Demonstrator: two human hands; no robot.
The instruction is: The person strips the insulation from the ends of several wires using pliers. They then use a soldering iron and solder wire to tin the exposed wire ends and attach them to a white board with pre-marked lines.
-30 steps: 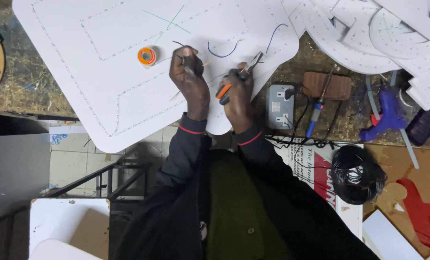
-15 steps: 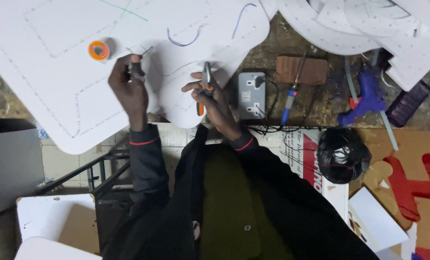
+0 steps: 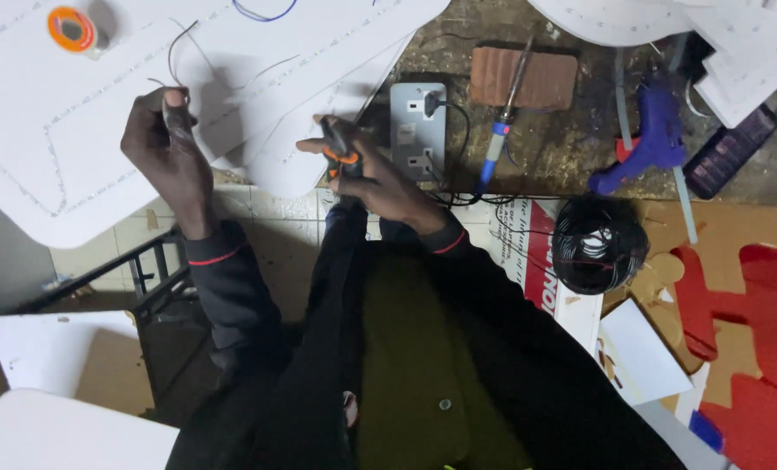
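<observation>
1. Left hand [image 3: 169,146]: raised over the lower edge of the large white board [image 3: 49,165], fingers pinched shut on a thin dark wire [image 3: 176,52]. The wire rises from the fingertips toward 12 o'clock and curls over at its top.
2. Right hand [image 3: 373,178]: closed around a small hand tool with orange-and-black grips [image 3: 339,150]; the tool's tip points toward 11 o'clock, over the board's rounded lower lobe. Its exact kind cannot be told.
3. The two hands are well apart, the left at 9 o'clock of the right.
4. Orange solder spool [image 3: 69,28]: lies on the board, at 11 o'clock from the left hand, not touched.
5. Grey socket block [image 3: 417,130]: just beside the right hand at 1 o'clock, with a black plug in it.
6. Soldering iron with blue handle [image 3: 501,126]: leans on a brown block at 2 o'clock of the right hand.
7. Blue glue gun [image 3: 654,139]: farther out at 3 o'clock, on the bench.
8. Black wire coil [image 3: 599,244]: at 4 o'clock from the right hand, at the bench edge.
</observation>
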